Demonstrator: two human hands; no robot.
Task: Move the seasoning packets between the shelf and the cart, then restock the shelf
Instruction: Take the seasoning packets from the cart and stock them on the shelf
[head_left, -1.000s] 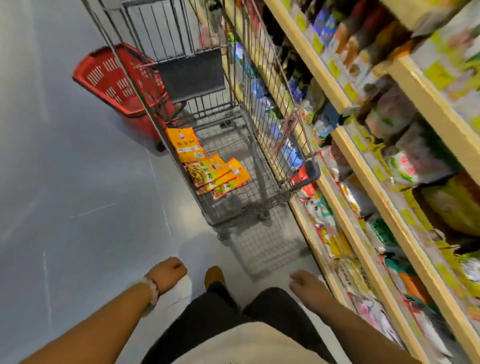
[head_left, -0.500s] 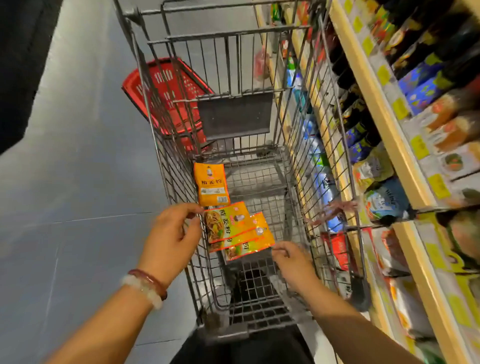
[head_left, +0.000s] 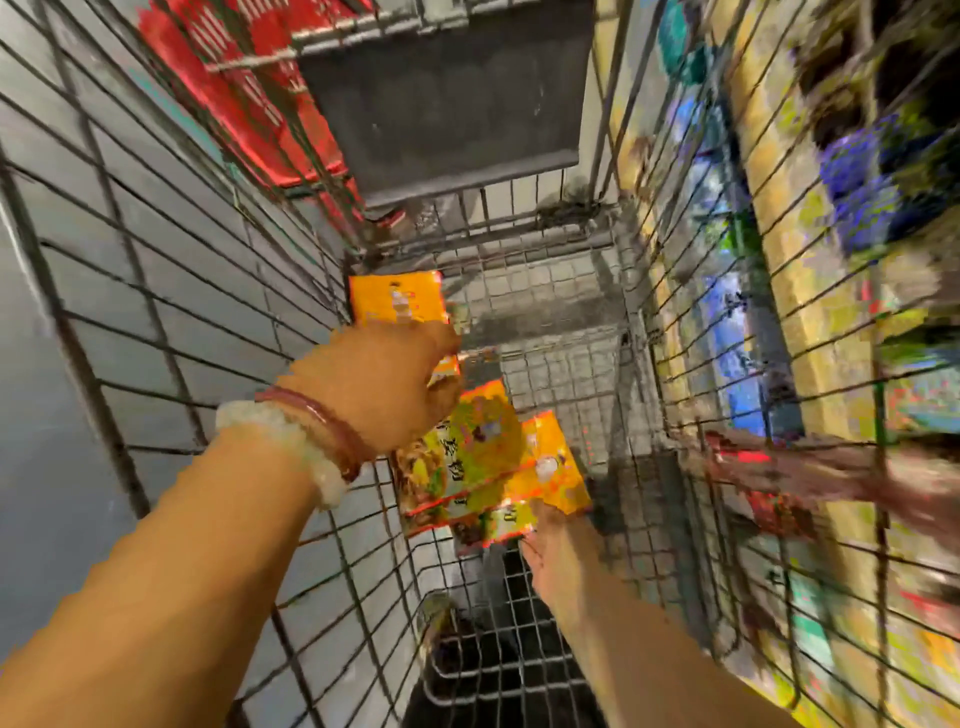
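The seasoning packets (head_left: 483, 462) lie overlapped on the wire floor of the cart (head_left: 561, 332), toward its left wall, with one more orange packet (head_left: 397, 299) a little further in. The left hand (head_left: 384, 384) is curled over the near edge of that orange packet, but its fingers are hidden behind the knuckles and the frame is blurred, so I cannot tell whether it grips yet. The right hand (head_left: 558, 558) reaches to the near corner of the overlapped pile; its fingers touch or pinch the lowest packet, and which of the two is not clear. Beads and a band sit on the left wrist. A red basket (head_left: 249, 88) shows through the cart's left wall, and the shelf (head_left: 810, 291) runs along the right side, stocked and smeared by motion. The step in hand looks like gathering the packets out of the cart. Next, each hand needs a firm pinch on a thin, slippery edge, then a lift clear of the wire walls toward the shelf
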